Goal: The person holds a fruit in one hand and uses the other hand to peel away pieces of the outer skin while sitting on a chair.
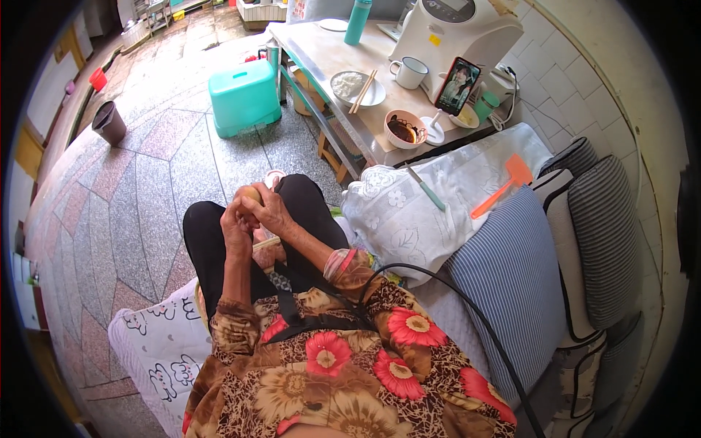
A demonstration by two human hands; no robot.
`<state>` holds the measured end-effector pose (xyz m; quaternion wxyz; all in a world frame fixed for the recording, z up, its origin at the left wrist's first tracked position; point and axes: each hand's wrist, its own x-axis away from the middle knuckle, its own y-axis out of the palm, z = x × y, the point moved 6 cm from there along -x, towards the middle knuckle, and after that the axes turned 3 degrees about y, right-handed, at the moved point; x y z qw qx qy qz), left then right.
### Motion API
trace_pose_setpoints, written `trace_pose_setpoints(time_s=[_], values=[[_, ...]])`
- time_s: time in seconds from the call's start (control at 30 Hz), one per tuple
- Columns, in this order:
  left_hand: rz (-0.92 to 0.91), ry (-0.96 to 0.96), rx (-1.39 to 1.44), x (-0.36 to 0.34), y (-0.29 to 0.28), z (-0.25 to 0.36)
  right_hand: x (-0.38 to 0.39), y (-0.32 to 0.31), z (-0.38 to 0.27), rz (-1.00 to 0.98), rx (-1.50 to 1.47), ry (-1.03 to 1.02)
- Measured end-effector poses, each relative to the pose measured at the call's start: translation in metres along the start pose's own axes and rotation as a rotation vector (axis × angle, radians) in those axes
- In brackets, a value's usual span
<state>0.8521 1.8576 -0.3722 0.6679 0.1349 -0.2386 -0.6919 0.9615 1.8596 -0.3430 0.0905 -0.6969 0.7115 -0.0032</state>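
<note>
Above my lap, my left hand and my right hand come together, fingers closed around a small, round, yellow-brown thing. Its kind is hard to make out, because my fingers cover most of it. Just past my right fingers, beside my knee, shows a small round whitish object, partly hidden. Beneath my wrists, between my thighs, a pale strip crosses something pinkish that I cannot identify.
A green-handled knife and an orange fly swatter lie on white lace cloth at my right. The table holds a rice bowl with chopsticks, a sauce bowl, a mug and a propped phone. A turquoise stool stands ahead.
</note>
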Motion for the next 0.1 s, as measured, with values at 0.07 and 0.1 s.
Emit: trace_pose_setpoints(time_s=[0.07,0.1], values=[[0.018,0.008,-0.02,0.0023,0.0025,0.0023,0.0003,-0.0011,0.0016,-0.007,-0.017,-0.008],[0.032,0.016,-0.042,0.0027,0.0018,0.0036,-0.0005,-0.0008,0.0012,-0.008,-0.019,-0.01]])
